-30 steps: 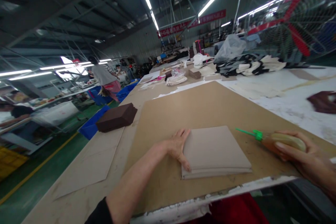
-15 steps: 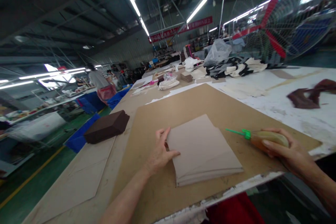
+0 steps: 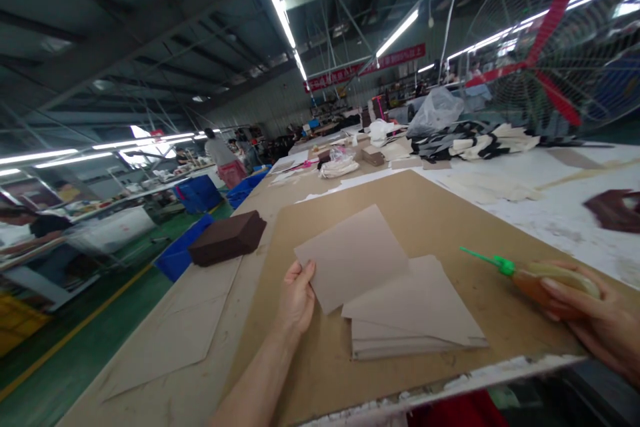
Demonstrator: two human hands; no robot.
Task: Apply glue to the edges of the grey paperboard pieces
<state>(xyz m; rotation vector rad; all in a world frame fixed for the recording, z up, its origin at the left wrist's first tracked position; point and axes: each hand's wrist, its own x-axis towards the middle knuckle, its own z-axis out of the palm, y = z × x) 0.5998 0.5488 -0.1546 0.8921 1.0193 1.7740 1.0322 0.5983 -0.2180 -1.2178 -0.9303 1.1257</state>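
My left hand (image 3: 299, 293) pinches the near left edge of a thin greyish-beige sheet (image 3: 355, 250) between thumb and fingers. That sheet is raised and overlaps the upper left of a stack of similar sheets (image 3: 410, 310), whose layers are fanned unevenly. Farther right, my right hand (image 3: 595, 310) is wrapped round a squeeze bottle (image 3: 555, 283) of amber liquid, lying sideways in the grip. Its green cap and long thin green nozzle (image 3: 480, 255) point left, apart from the sheets. Beneath everything is a large brown board (image 3: 360, 197).
A dark brown block-shaped stack (image 3: 227, 238) sits at the table's left edge, beside flat beige sheets (image 3: 175, 327). Blue bins (image 3: 183, 247) stand by that edge. Fabric scraps (image 3: 475, 140), a clear plastic bag (image 3: 435, 110) and a caged fan (image 3: 550, 47) are beyond. Other people appear far left.
My left hand has lifted the top sheet off the stack and shifted it leftward. My right hand still holds the bottle. The camera view has turned slightly left.
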